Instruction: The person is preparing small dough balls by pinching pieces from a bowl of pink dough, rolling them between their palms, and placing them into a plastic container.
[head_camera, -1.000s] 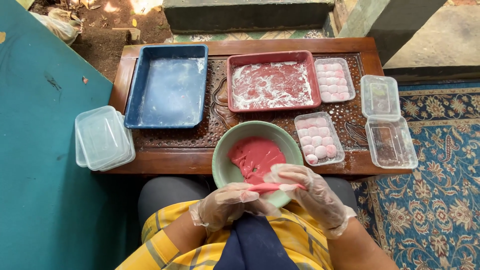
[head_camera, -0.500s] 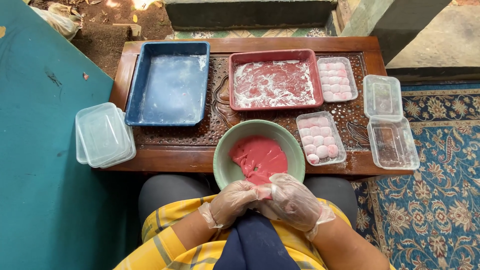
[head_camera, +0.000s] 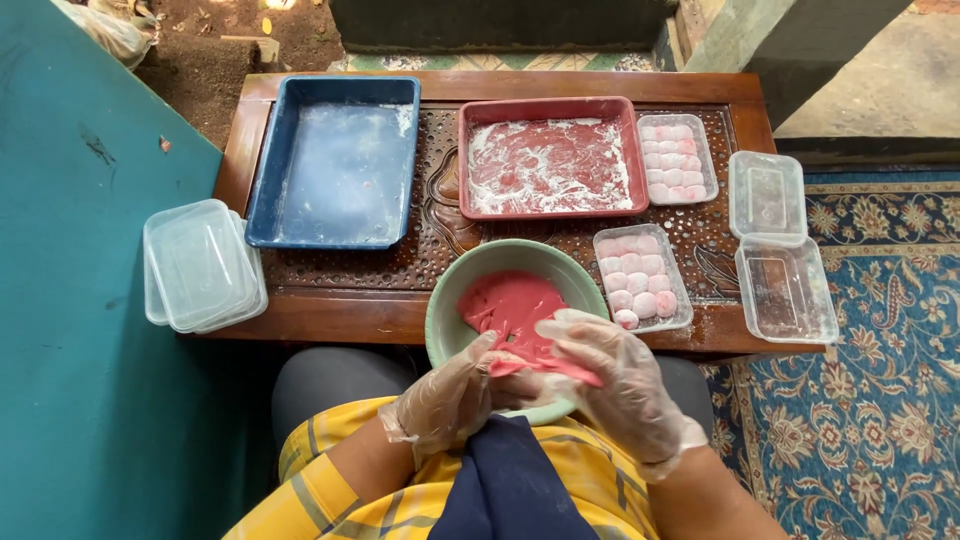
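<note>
A green bowl (head_camera: 450, 300) with pink dough (head_camera: 510, 300) rests at the near edge of the carved wooden table (head_camera: 330, 300). My left hand (head_camera: 445, 395) and my right hand (head_camera: 605, 375), both in clear plastic gloves, meet over the bowl's near rim. Together they pinch and stretch a piece of pink dough (head_camera: 550, 368) between the fingers. A clear box (head_camera: 640, 275) of pale pink dough balls sits right of the bowl, close to my right hand.
A blue tray (head_camera: 335, 165) and a floury red tray (head_camera: 550, 160) stand on the table's far half. A second filled box (head_camera: 678, 158) lies beside the red tray. An empty open container (head_camera: 780, 245) sits right. Stacked clear lids (head_camera: 200, 265) overhang the left edge.
My hands drew back toward my body, then returned over the bowl's near rim, still working the pink dough. The view shifted slightly.
</note>
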